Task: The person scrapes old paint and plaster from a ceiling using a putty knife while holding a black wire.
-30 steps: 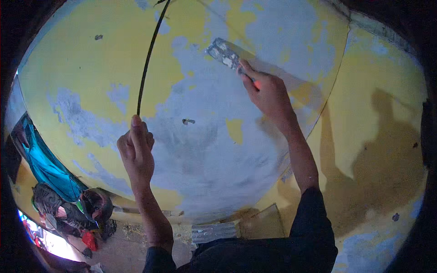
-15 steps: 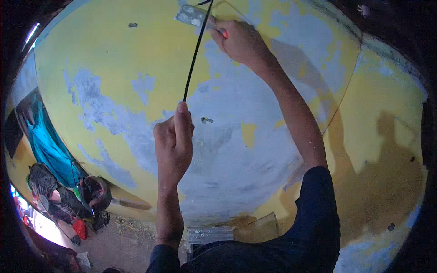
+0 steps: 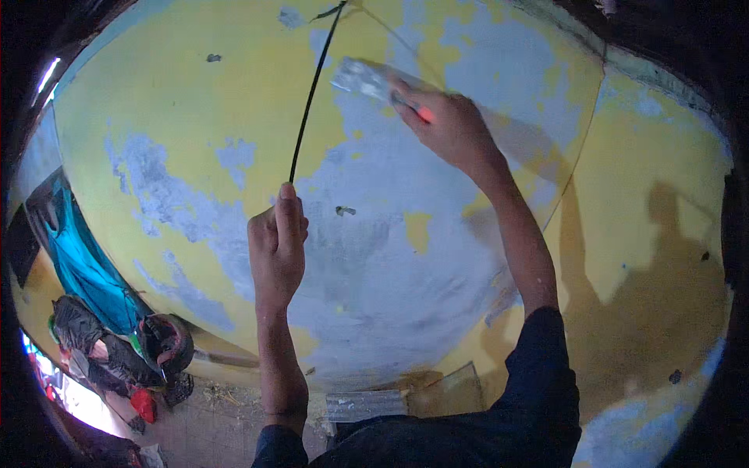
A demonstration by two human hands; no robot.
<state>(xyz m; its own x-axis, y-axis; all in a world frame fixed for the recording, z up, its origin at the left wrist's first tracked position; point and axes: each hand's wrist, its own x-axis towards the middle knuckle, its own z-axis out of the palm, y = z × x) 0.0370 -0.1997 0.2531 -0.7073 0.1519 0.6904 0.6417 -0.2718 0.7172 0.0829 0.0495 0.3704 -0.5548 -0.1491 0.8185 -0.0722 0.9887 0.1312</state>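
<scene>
In my right hand is a putty knife with a wide, whitish-smeared metal blade and a partly hidden handle showing orange-red. Its blade lies at or just off the wall, which is yellow with large grey-blue patches; whether it touches is hard to tell. My left hand is closed around a thin black cord or rod, thumb pointing up along it. This runs taut up to the top edge, where a short loose end sticks out. What lies inside the left fist is hidden.
At the left hang a turquoise cloth and dark bundled things, with a rounded dark object beside them. A grey ridged piece is low in front of me. Small holes mark the wall.
My right hand has drawn the putty knife down and to the right, away from the cord's upper end. My left hand keeps its hold on the cord; the view has shifted slightly.
</scene>
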